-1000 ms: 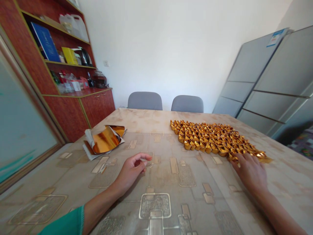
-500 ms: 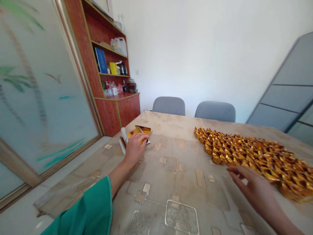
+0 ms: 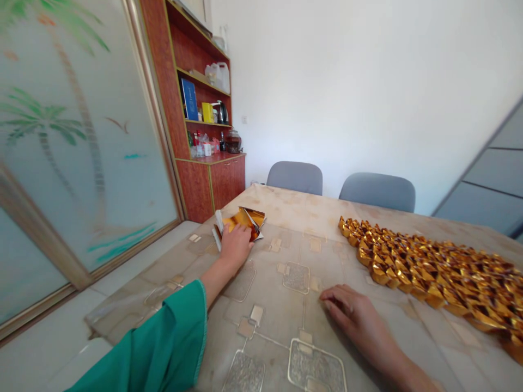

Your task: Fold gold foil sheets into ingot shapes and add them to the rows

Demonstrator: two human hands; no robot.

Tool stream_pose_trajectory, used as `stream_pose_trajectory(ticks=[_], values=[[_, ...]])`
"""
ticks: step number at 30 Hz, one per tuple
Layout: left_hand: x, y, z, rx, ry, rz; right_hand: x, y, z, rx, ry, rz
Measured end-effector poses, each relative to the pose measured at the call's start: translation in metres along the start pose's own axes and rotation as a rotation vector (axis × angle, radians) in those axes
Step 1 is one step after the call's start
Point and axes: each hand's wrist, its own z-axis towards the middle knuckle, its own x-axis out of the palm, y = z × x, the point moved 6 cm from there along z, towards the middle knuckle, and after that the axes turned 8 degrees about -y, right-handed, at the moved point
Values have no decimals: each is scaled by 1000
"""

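My left hand, at the end of a green sleeve, is on a small pile of gold foil paper with white edges. Its fingers bend down over the near side of the gold sheet and grip it; the fingertips are partly hidden. My right hand is just above the patterned tablecloth, thumb a little apart from the loosely curved fingers, and nothing shows in it. To its right lie rows of folded gold foil pieces, packed close together and not touched by the hand.
The table has a beige patterned cover. Two grey chairs stand at its far side. A red-brown shelf unit with bottles and a kettle is at back left, beside a frosted glass door painted with palms.
My right hand has moved left, away from the folded gold pieces, to over the tablecloth. My left hand stays at the foil pile, its fingers shifted on the sheet. The view has turned slightly left.
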Motion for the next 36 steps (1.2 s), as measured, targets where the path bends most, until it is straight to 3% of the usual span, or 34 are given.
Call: stream_pose_trajectory(ticks=[13,24,29,34,36], values=[[-2,9,5,-82,159,105,-2,-16,-6,46,7,-32],[-11,13,4,-209,133,105,-1,-18,-6,63,1,-11],[-28,9,3,-202,24,81,0,-18,-6,82,-5,37],[-55,14,2,-252,-209,78,-4,-15,-4,120,-60,91],[-64,11,-1,-213,-360,21,-5,-15,-4,158,-93,154]])
